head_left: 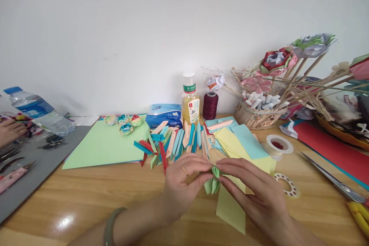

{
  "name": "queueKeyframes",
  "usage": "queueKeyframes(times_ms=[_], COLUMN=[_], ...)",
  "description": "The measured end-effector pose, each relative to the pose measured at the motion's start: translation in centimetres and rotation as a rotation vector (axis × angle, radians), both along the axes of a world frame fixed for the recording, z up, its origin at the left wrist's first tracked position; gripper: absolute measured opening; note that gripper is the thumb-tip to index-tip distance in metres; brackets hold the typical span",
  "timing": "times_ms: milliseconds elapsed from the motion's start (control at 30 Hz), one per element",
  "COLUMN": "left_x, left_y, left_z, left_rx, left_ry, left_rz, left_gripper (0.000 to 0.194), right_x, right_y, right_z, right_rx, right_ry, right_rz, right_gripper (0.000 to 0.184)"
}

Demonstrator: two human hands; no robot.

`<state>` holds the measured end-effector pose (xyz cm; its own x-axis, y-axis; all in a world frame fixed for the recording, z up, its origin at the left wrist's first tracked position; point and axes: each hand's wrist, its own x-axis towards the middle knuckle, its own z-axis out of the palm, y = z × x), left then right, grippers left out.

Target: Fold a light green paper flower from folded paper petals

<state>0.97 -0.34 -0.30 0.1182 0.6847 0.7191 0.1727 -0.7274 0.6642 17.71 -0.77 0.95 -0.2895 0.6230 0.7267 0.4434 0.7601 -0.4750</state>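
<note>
Pinched between both hands is a small bundle of folded green paper (213, 185), its pleats fanning out below the fingertips. My left hand (184, 184) grips it from the left, thumb and forefinger closed on its upper edge. From the right, my right hand (253, 188) holds the same bundle between thumb and fingers. A pale yellow paper strip (230, 209) lies on the table beneath the right hand. Just beyond the hands is a heap of folded paper strips (173, 142) in blue, red, peach and green. Yellow paper sheets (227, 142) and a light blue sheet (248, 140) lie beside it.
Behind stand a tissue pack (164, 115), a drink bottle (190, 102) and a maroon thread spool (210, 105). At right are scissors (334, 178), a tape roll (278, 146) and a basket (261, 117). Paper rosettes (125, 128) rest on green sheets (100, 148). Another person's hand (11, 130) shows far left.
</note>
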Motion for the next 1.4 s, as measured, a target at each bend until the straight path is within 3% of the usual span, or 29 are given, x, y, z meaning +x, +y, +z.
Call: queueKeyframes(times_ms=[467, 700, 867, 1067, 1167, 1300, 1400], left_x=[-0.3, -0.4, -0.7, -1.1, -1.1, -0.7, -0.5], left_y=[-0.1, 0.2, 0.7, 1.0, 1.0, 1.0, 1.0], left_z=[0.1, -0.1, 0.2, 1.3, 1.5, 1.3, 1.3], left_rx=[0.161, 0.147, -0.043, -0.416, -0.566, -0.759, -0.885], left_ry=[0.134, 0.130, 0.134, 0.143, 0.103, -0.019, -0.084], left_rz=[0.037, -0.005, -0.119, -0.296, -0.374, -0.372, -0.333], left_gripper=[0.019, 0.014, 0.006, 0.008, 0.006, 0.010, 0.015], right_x=[0.3, 0.5, 0.5, 0.4, 0.3, 0.4, 0.5], right_y=[-0.1, 0.0, 0.5, 0.9, 0.7, 0.5, 0.6], right_z=[-0.2, -0.4, -0.4, -0.2, -0.3, -0.1, 0.3], right_rx=[0.170, 0.166, 0.019, -0.174, -0.342, -0.551, -0.590], right_ry=[-0.128, -0.127, -0.064, -0.006, 0.047, 0.086, 0.089], right_rz=[-0.039, -0.007, 0.041, 0.131, 0.218, 0.204, 0.163], right_gripper=[0.011, 0.012, 0.009, 0.010, 0.013, 0.012, 0.010])
